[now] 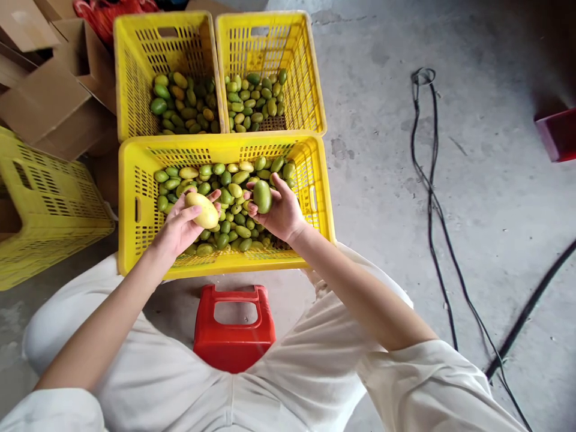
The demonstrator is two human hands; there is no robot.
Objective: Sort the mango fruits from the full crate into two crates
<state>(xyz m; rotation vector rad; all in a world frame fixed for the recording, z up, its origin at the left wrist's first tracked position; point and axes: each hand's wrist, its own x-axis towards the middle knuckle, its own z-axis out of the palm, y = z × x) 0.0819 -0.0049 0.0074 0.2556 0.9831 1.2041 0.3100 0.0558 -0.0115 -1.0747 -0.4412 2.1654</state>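
Observation:
Above the front yellow crate [225, 264], my left hand [180, 222] is closed round a pale yellow mango [205, 211], thumb on its near side. My right hand [284, 211] faces palm up and inward, with a green mango [262, 197] held against its curled fingers. The two fruits are apart, at about the same height. Below both hands, many loose green and yellowish mangoes [245, 245] fill the bottom of the crate; my hands and forearms hide some of them.
Two more yellow crates, back left [130, 78] and back right [310, 78], hold similar fruit. Another yellow crate [54, 210] and cardboard boxes [45, 108] lie at left. A red stool [234, 348] shows between my legs. Black cables [429, 180] run across the concrete floor at right.

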